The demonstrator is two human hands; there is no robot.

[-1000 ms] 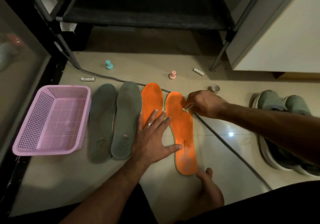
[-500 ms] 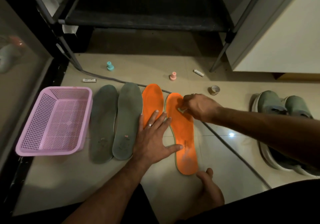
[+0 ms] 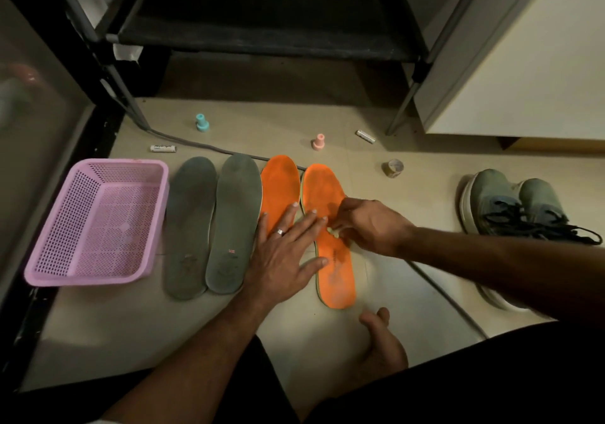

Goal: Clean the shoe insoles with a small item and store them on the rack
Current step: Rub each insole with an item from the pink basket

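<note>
Side by side on the tiled floor lie a left grey insole [image 3: 189,227], a right grey insole [image 3: 235,220], a left orange insole [image 3: 280,184] and a right orange insole [image 3: 334,260]. My left hand [image 3: 288,247] lies flat with spread fingers across both orange insoles, pressing them down. My right hand [image 3: 370,224] pinches a small pale item [image 3: 334,230] against the middle of the right orange insole. The dark rack [image 3: 262,34] stands behind, its low shelf bare.
A pink perforated basket [image 3: 52,260] sits at the left. Small objects lie on the floor beyond the insoles: a teal knob [image 3: 202,122], a pink knob [image 3: 318,142], two white tubes [image 3: 163,148], a tape roll [image 3: 393,167]. Grey shoes [image 3: 510,204] stand right. A cable [image 3: 209,146] crosses the floor. A bare foot [image 3: 381,341] rests near.
My right hand has slid the small item down the right orange insole from near the toe toward the middle. My left hand has stayed pressed on the insoles.
</note>
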